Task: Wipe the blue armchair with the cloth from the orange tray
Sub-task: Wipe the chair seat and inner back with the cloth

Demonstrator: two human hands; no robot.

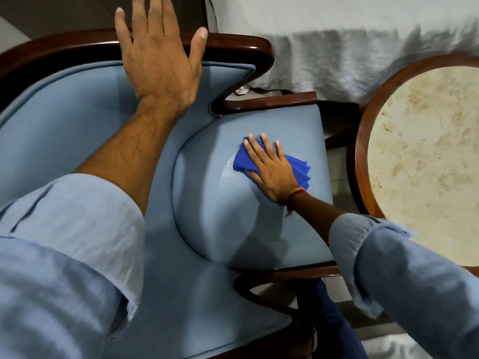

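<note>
The blue armchair (pixel 228 224) with pale blue upholstery and a dark wooden frame fills the middle of the head view. A folded bright blue cloth (pixel 298 167) lies on its seat cushion, pressed flat under my right hand (pixel 272 169), fingers spread on top. My left hand (pixel 158 55) is open with fingers apart, resting on the top of the backrest near the wooden rail. The orange tray is not in view.
A round side table (pixel 425 156) with a cream marble top and wooden rim stands right of the chair. White bedding (pixel 350 47) hangs behind it. Tiled floor shows between the chair and the table.
</note>
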